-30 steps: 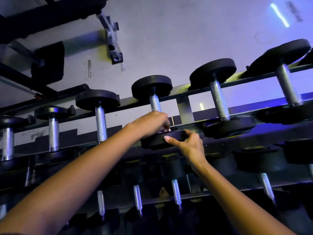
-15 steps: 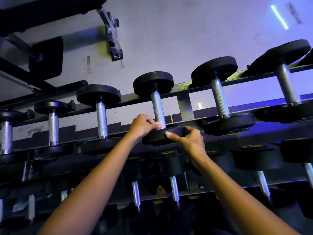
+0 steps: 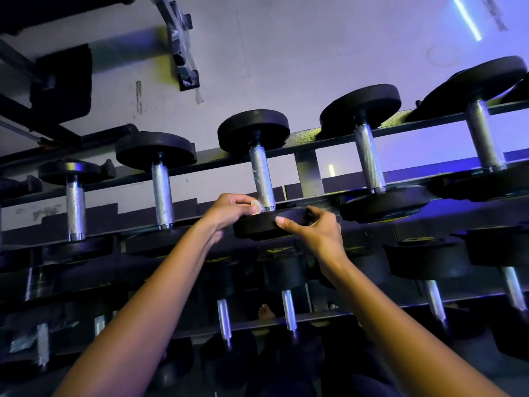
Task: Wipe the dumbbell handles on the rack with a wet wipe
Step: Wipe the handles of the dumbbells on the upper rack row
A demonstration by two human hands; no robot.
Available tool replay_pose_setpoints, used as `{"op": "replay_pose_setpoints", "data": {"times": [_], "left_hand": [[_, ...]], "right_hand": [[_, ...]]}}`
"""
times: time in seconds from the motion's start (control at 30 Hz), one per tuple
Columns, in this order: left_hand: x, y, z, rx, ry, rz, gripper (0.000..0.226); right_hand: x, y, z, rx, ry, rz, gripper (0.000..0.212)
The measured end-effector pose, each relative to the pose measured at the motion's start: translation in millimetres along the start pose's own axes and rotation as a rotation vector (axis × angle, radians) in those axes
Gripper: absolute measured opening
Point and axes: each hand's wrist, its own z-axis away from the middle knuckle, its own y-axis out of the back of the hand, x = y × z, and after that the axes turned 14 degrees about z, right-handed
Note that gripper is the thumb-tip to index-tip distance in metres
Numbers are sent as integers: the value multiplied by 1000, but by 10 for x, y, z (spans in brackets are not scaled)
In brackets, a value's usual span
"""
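Where the middle dumbbell [image 3: 253,130] lies on the top tier of the rack [image 3: 307,170], its knurled handle [image 3: 262,173] carries pale shreds down the left side. Wet wipe [image 3: 255,207], small and bunched, touches the handle's near end, pinched in the curled fingers of your left hand [image 3: 229,210]. Your right hand [image 3: 317,233] grips the rim of the near weight head [image 3: 257,227], thumb across its front. Neighbouring dumbbells [image 3: 369,164] lie on either side.

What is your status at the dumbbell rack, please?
Left hand pinches wet wipe at base of middle dumbbell handle. Right hand grips its near plate. Nothing blocks the handle.
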Motion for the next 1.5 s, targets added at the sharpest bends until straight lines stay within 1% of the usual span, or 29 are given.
{"op": "replay_pose_setpoints", "data": {"times": [0.1, 0.13, 0.2, 0.27, 0.33, 0.37, 0.4, 0.43, 0.5, 0.57, 0.6, 0.63, 0.67, 0.8, 0.9, 0.97, 1.07, 1.17, 1.2, 1.23, 1.27, 1.3, 1.33, 1.4, 1.43, 1.5], "left_hand": [[2, -57, -33, -4, 56, 16, 14], [-4, -64, -25, 3, 49, 19, 13], [-1, -44, 46, 50, -26, -23, 13], [57, -17, 112, 149, -93, -40, 15], [199, -20, 117, 303, -212, 34, 19], [280, -45, 85, 384, -321, 66, 20], [371, -101, 43, 450, -459, 48, 20], [452, -192, 5, 492, -608, -26, 18], [505, -386, -101, 522, -828, -315, 9], [443, -496, -261, 495, -901, -642, 15], [385, -498, -336, 495, -908, -731, 19], [342, -483, -391, 509, -904, -737, 21], [321, -463, -420, 533, -889, -660, 22], [303, -432, -453, 585, -806, -105, 13], [308, -417, -497, 527, -652, 308, 7], [310, -387, -536, 470, -535, 569, 9], [299, -369, -588, 379, -306, 777, 4], [312, -347, -622, 201, -58, 1010, 19], [323, -343, -615, 168, -19, 1047, 23], [329, -344, -615, 172, -8, 1055, 24], [338, -356, -608, 195, -28, 1047, 21], [341, -362, -607, 260, -93, 1009, 16], [333, -355, -600, 341, -195, 932, 13], [323, -349, -572, 514, -449, 636, 14], [327, -350, -548, 570, -565, 452, 12], [328, -370, -488, 617, -760, 64, 7]], "right_hand": [[-8, -16, 6, 21, -1, -12, 108], [2, -16, 2, 22, 1, -12, 112], [-13, 5, 10, 9, 14, 3, 110], [-34, 38, 13, -6, 26, 31, 103], [-64, 74, 7, -27, 11, 46, 110], [-74, 86, 0, -40, 2, 46, 115], [-87, 98, -4, -49, -3, 44, 116], [-100, 102, -4, -55, -11, 43, 115], [-104, 101, 8, -58, -22, 37, 107], [-87, 86, 4, -45, -30, 41, 96], [-76, 80, -1, -40, -29, 43, 94], [-62, 77, -12, -39, -29, 40, 93], [-50, 81, -23, -36, -26, 38, 92], [-12, 71, -28, -26, -23, 36, 93], [2, 48, -23, -15, -18, 36, 93], [2, 52, -16, -6, -13, 30, 94], [0, 66, -7, 4, -9, 29, 93], [-2, 54, -9, 3, -15, 23, 92], [1, 51, -9, 4, -18, 18, 92], [3, 49, -8, 5, -20, 12, 92], [5, 49, -9, 6, -22, 6, 93], [9, 48, -9, 4, -23, 5, 94], [10, 46, -8, 2, -23, 3, 94], [11, 42, -7, -1, -22, 0, 95], [8, 40, -9, -1, -23, 0, 95], [10, 35, -11, 1, -25, -2, 95]]}}
